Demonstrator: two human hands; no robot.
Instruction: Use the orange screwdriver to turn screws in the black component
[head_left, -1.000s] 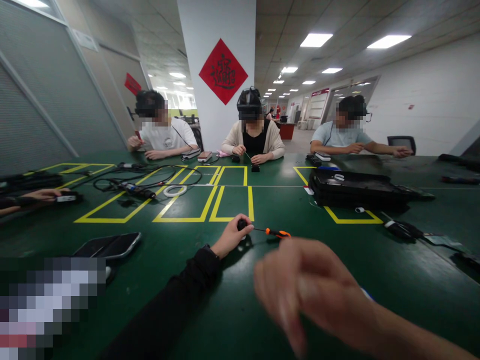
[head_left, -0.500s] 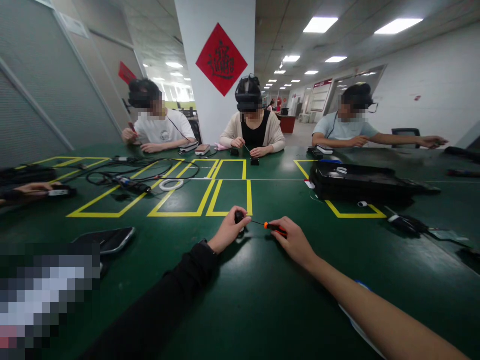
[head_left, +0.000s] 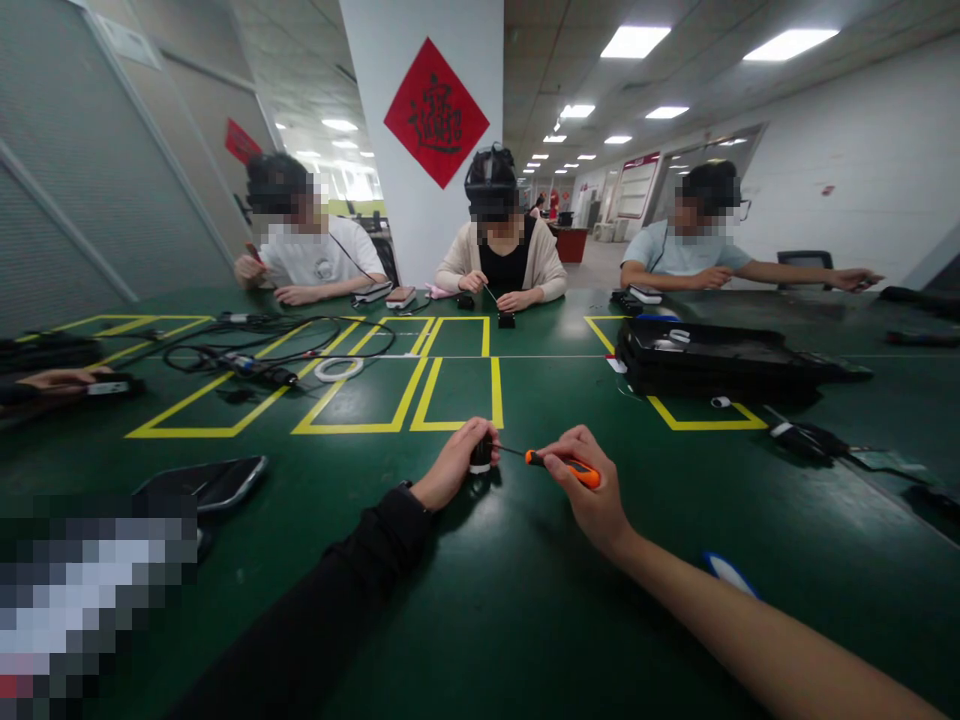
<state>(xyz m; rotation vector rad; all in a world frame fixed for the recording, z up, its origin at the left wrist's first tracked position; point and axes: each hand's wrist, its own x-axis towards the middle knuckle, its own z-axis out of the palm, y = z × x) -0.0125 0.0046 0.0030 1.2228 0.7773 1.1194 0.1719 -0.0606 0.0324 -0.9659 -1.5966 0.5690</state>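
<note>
My left hand (head_left: 459,465) is closed around a small black object (head_left: 481,456) with a white band low on it, held on the green table (head_left: 420,620). In my right hand (head_left: 596,500) is a screwdriver (head_left: 583,473) with an orange and black handle, gripped between thumb and fingers. Its thin shaft points left, and the tip reaches the side of the black object by my left fingers. Whether the tip sits in a screw is too small to tell.
A phone (head_left: 206,485) lies to the left. Cables (head_left: 247,360) and a white ring (head_left: 339,370) are beyond it. At the right is a black tray (head_left: 712,355). Three people sit opposite; another person's hand (head_left: 64,382) is at the far left.
My right hand has turned and lifted slightly, showing more of the orange handle. The fingers of my left hand have shifted over the black object, and its white band shows more clearly.
</note>
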